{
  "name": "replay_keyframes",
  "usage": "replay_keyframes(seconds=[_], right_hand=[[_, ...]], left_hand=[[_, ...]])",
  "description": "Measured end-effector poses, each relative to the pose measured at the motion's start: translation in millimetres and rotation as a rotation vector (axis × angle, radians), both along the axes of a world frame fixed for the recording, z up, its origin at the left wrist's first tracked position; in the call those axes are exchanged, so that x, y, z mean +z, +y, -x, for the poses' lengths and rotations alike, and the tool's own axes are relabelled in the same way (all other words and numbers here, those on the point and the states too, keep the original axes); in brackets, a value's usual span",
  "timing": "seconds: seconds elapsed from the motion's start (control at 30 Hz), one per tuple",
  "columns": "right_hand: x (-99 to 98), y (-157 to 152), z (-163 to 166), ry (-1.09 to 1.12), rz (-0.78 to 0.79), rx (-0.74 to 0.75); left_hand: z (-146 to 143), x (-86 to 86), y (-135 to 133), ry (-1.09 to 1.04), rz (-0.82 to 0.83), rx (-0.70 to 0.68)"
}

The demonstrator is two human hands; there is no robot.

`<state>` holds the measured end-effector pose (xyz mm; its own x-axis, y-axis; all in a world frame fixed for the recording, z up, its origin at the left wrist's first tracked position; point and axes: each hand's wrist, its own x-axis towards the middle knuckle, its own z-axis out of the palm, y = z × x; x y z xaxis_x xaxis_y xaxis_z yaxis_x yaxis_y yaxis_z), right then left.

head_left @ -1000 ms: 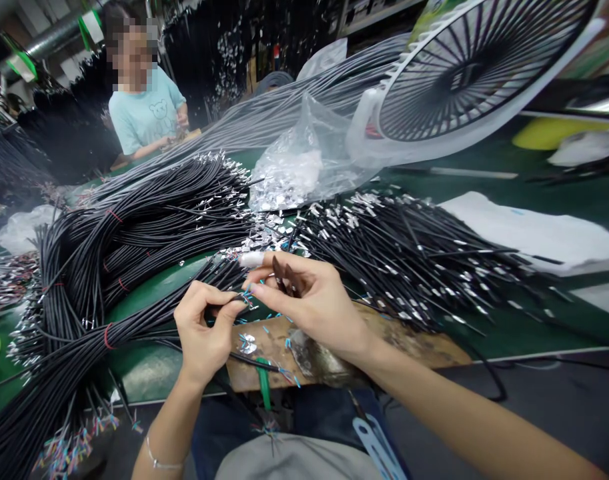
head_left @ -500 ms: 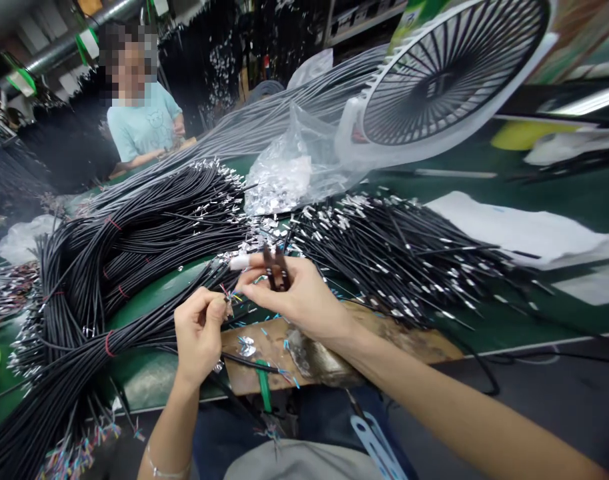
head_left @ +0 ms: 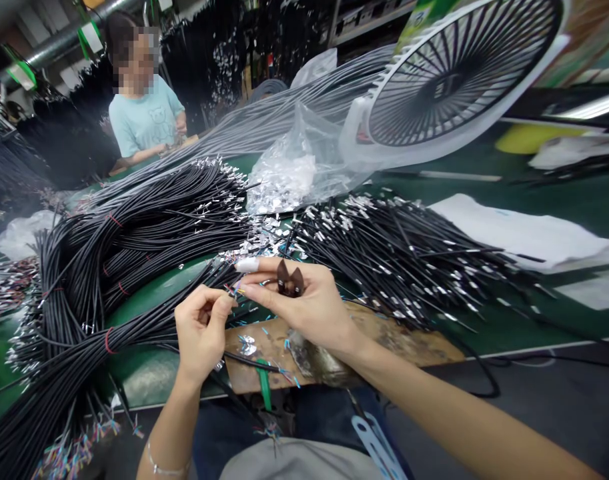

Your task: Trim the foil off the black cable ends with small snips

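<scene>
My left hand (head_left: 201, 327) pinches the end of a black cable, whose thin coloured wires (head_left: 233, 291) fan out past the thumb and forefinger. Against those wires rest the thumb and forefinger of my right hand (head_left: 309, 303). A small pair of dark snips (head_left: 289, 279) is tucked in that right hand, its two pointed tips sticking up apart; the rest is hidden by the fingers. White tape (head_left: 247, 265) wraps one right fingertip. Below my hands lies a stained brown board (head_left: 399, 333) with wire scraps and a black cable end (head_left: 254, 363) on it.
Bundled black cables (head_left: 149, 233) fill the left side; loose cut cables (head_left: 384, 253) are piled to the right. Behind stand a plastic bag (head_left: 284, 180) of foil scraps and a white fan (head_left: 449, 87). Across the table a person in a light blue shirt (head_left: 147, 120) works.
My right hand has turned slightly, and the snips' tips now show pointed and spread. The right fingertips have come closer to the wires at my left thumb. The left hand has barely moved.
</scene>
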<state>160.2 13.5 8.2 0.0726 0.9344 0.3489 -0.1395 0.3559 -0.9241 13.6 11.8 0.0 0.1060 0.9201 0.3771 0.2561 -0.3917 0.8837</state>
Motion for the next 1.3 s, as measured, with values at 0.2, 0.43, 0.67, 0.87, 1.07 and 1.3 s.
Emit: replay_keyframes(seconds=[0.2,0.43,0.67,0.87,1.07,1.3], right_hand=[[0.9,-3,-2,-0.036,0.036,0.018],[-5.1,-5,-1,-0.124,-0.028,-0.121],[-7.9,-8,0,-0.217,-0.093,-0.200],[-12.9,-2,-17,-0.703,-0.046,0.000],[-11.8,18,-22,-1.166,0.070,0.250],[-23.7,32,-17,-1.123,0.020,0.343]], left_hand=[[-1,-1.8,1,-0.031,-0.056,0.026],[-5,-4.9,2,-0.005,-0.084,0.037],[-9,-5.5,7,-0.064,-0.068,0.091],[3,3.7,5,-0.024,0.036,-0.034],[24,-1.2,-20,0.483,0.025,-0.107],[32,-14.2,-13,0.781,-0.225,0.025]])
